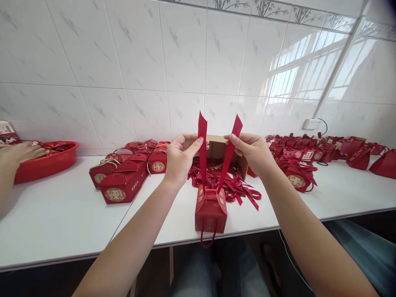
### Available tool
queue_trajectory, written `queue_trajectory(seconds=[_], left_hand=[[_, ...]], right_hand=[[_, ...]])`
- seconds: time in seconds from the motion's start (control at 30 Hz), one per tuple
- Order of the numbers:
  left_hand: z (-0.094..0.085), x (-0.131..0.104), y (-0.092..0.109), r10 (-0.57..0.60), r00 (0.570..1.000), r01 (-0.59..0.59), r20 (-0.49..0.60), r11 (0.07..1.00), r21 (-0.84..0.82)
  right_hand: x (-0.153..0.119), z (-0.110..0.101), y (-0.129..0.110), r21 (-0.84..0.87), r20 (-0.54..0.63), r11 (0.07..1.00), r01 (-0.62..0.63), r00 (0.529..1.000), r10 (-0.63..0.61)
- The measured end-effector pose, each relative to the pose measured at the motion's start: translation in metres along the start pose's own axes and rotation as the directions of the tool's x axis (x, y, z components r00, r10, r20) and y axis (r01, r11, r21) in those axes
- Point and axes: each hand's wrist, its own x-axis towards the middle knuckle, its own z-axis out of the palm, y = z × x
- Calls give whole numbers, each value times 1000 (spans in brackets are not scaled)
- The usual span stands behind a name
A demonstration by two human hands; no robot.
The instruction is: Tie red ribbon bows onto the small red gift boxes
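A small red gift box (210,210) stands upright at the table's front edge, its cord handle hanging over the edge. One red ribbon (202,156) comes out of the box top, with its two ends pulled up and apart. My left hand (182,159) pinches the left end between thumb and fingers. The other end is pinched by my right hand (252,150), and both tips stick up above my fingers. Just behind the box, a heap of loose red ribbons (238,187) spills from an open cardboard box (244,165) lying on its side.
Red gift boxes (123,181) stand at left, some with cord handles. Several ribboned boxes (297,177) crowd the right. At far left, another person's hand (26,152) reaches into a red basin (51,163). A tiled wall (185,62) closes off the white table (77,222) behind.
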Motion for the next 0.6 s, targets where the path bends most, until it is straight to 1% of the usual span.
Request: queue_trajectory(seconds=[0.3, 0.4, 0.5, 0.6], left_hand=[[3, 2, 2, 8, 1000, -8, 15, 1000, 16], [4, 2, 2, 5, 1000, -5, 20, 1000, 15], [5, 4, 0, 11, 1000, -12, 28, 1000, 19], [6, 5, -2, 1, 999, -3, 54, 999, 37]], right_hand=[[0, 0, -1, -5, 3, 1000, -7, 1000, 7], [1, 1, 1, 100, 47, 995, -17, 999, 12], [3, 5, 4, 235, 114, 969, -76, 992, 51], [5, 10, 5, 262, 141, 960, -100, 988, 64]])
